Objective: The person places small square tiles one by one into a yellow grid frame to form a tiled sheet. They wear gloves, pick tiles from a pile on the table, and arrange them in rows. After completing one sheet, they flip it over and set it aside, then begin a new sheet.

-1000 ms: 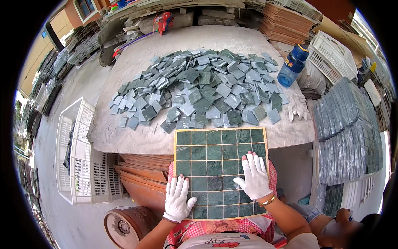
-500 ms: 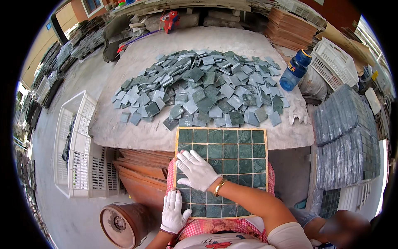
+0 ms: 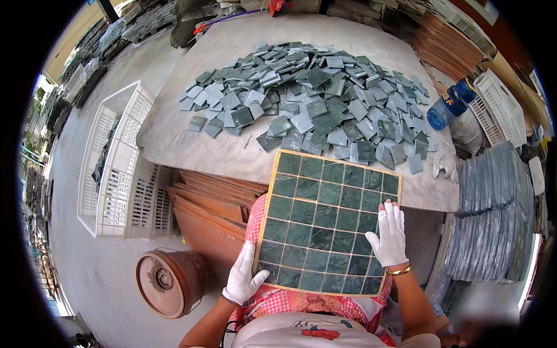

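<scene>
Both gloved hands, left (image 3: pixel 243 279) and right (image 3: pixel 390 238), lay unclenched along opposite edges of the yellow-edged slate-tile panel (image 3: pixel 326 216) between them, presumably steadying it, with loose slate tiles (image 3: pixel 316 104) beyond.

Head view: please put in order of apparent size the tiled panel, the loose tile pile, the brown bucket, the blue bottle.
Largest to smallest:
1. Loose tile pile
2. Tiled panel
3. Brown bucket
4. Blue bottle

A stone-tile workshop
Loose grey-green tiles (image 3: pixel 333 107) heaped on the worktable (image 3: pixel 197 152) — near, 1 framed panel (image 3: pixel 325 223) with 6 rows of tiles; right, plastic-wrapped tile stacks (image 3: pixel 490 214); left, a white crate (image 3: pixel 119 200) and, farther, piled grey slabs (image 3: pixel 145 23).
</scene>
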Motion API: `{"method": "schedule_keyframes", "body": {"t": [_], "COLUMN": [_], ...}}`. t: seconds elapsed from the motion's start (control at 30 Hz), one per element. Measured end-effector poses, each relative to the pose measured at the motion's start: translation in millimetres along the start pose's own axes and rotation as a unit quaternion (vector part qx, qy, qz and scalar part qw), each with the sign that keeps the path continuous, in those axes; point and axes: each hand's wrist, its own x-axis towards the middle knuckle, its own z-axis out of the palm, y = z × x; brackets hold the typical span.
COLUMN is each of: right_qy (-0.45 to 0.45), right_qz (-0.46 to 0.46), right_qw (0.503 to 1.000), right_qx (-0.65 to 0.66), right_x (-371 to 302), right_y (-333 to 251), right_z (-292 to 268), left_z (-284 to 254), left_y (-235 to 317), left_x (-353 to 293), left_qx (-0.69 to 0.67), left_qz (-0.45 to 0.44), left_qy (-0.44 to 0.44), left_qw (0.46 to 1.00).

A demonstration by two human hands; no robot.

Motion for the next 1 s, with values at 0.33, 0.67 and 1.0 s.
{"method": "schedule_keyframes", "body": {"t": [0.33,0.67,1.0], "right_qy": [-0.072,-0.110,0.009], "right_qz": [-0.140,-0.438,-0.140], "right_qw": [0.985,0.872,0.990], "right_qx": [0.073,0.189,0.023], "right_x": [8,18,104], "right_y": [-104,-243,-89], "right_z": [7,59,32], "left_z": [-13,1,5], "left_y": [-35,-76,-123], "left_x": [14,-11,-29], "left_qx": [-0.518,-0.513,-0.430], "left_qz": [-0.244,-0.296,-0.409], "left_qy": [0.172,0.251,0.296], "left_qw": [0.801,0.766,0.749]}}
